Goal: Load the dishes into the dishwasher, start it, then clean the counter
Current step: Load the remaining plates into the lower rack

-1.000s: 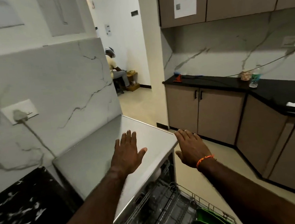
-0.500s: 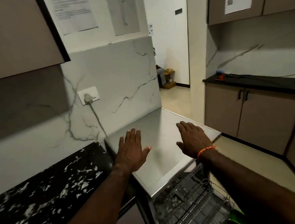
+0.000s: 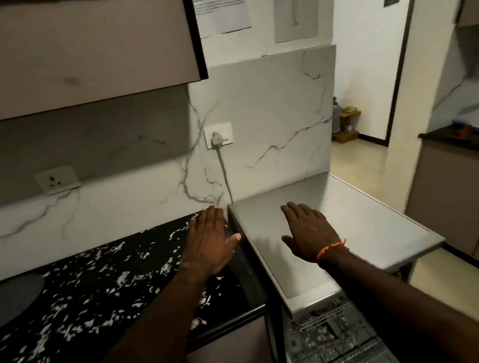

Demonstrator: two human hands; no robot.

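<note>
A single head-worn camera looks forward and steeply down from standing height, close above the black speckled counter [image 3: 78, 308] and the steel dishwasher top [image 3: 360, 217], facing the marble wall; both forearms extend from the lower edge.

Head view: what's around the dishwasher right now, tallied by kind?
Hands: 2, left hand, right hand
Wall sockets: 2, empty socket, socket with plug
Posted papers: 2, text sheet, drawing sheet
Total: 6
</note>
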